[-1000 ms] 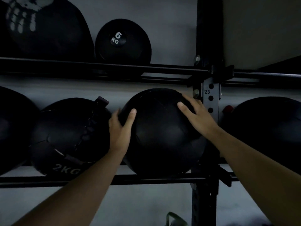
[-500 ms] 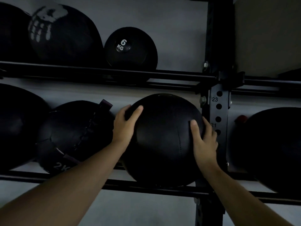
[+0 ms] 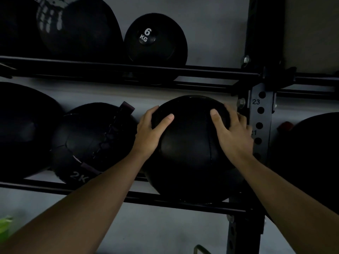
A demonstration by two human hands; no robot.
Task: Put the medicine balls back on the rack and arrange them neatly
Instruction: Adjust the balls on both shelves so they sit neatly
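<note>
A large black medicine ball rests on the lower rails of the black rack, close to the upright post. My left hand grips its upper left side, thumb across the front. My right hand grips its upper right side, squeezed between ball and post. Left of it sits a black ball marked 2KG with a strap. On the upper shelf stands a smaller ball marked 6 KG.
More black balls fill the rack: one at the far left of the lower shelf, one right of the post, a big one with a hand print on the upper shelf. A grey wall lies behind. Something green shows at the lower left.
My right hand has slid from the ball's lower right side up to its upper right. The left hand has stayed on the upper left, and the ball sits in the same spot.
</note>
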